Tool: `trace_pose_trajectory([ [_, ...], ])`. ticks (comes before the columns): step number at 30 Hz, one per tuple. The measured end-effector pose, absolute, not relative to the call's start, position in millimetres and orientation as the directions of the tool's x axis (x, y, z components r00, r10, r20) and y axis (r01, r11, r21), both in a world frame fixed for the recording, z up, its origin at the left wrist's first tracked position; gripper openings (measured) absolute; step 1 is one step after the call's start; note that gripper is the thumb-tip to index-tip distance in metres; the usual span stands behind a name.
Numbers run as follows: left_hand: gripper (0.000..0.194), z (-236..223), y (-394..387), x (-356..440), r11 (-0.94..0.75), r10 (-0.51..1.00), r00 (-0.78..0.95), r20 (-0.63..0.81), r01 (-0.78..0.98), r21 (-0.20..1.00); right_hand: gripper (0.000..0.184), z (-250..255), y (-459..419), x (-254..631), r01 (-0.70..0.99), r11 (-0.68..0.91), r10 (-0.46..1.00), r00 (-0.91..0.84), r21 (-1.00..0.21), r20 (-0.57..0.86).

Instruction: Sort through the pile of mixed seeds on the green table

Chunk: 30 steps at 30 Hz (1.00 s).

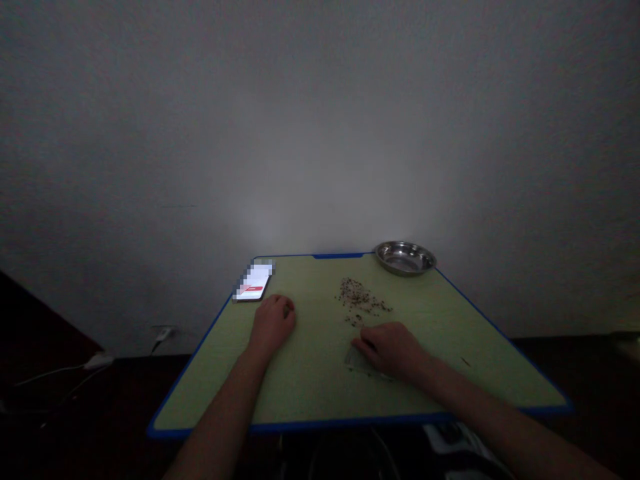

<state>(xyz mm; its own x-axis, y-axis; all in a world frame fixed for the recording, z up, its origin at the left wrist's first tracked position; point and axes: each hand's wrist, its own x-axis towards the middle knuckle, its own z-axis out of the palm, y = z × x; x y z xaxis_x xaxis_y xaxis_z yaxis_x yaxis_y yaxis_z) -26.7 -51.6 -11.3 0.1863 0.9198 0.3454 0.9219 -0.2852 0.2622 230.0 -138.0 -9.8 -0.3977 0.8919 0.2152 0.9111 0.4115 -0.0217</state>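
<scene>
A scattered pile of small dark and pale grains, like seeds or beans (356, 295), lies on the green tabletop. My right hand (393, 347) rests just on the near side of it, fingers curled together; whatever they may hold is hidden. Partly beneath this hand is a clear, flat plastic piece (354, 362), perhaps a small bag, with a few dark specks along its near edge. Left of the pile, my left hand (274, 321) lies on the table with bent fingers and thumb closed; I cannot make out anything inside them.
A shiny metal bowl (405, 259) stands at the far right corner. A phone with a lit screen (256, 281) lies at the far left. The green table (300, 400) has a blue rim and meets a pale wall. A thin brown sliver (465, 361) lies at right.
</scene>
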Motion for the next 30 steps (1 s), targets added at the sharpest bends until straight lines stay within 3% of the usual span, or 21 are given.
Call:
trace_pose_trajectory([
  [30, 0.018, -14, -49, -27, -0.277, 0.921, 0.185, 0.344, 0.930, 0.243, 0.040, -12, -162, 216, 0.905, 0.422, 0.888, -0.401, -0.049, 0.226],
])
